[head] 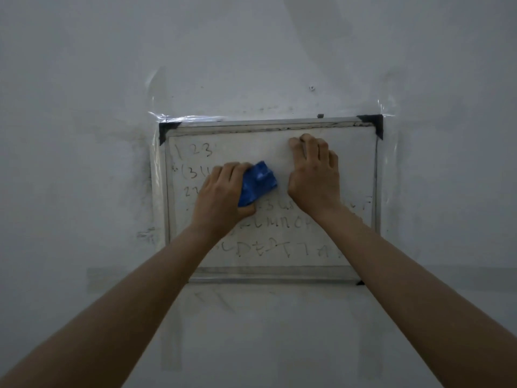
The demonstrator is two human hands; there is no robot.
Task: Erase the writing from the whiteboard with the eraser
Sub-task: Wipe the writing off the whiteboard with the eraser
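Observation:
A small whiteboard (355, 163) with a metal frame and black corner pieces hangs taped to a wall. Dark handwriting (195, 151) of numbers and letters covers its left side and lower rows; the upper right area is blank. My left hand (221, 194) grips a blue eraser (257, 182) and presses it against the board's middle left. My right hand (314, 175) lies flat against the board just right of the eraser, fingers together and pointing up, holding nothing.
The board is fixed with clear tape (193, 119) along its top and sides. The grey-white wall (84, 107) around it carries smudges and a small screw (312, 88) above the board.

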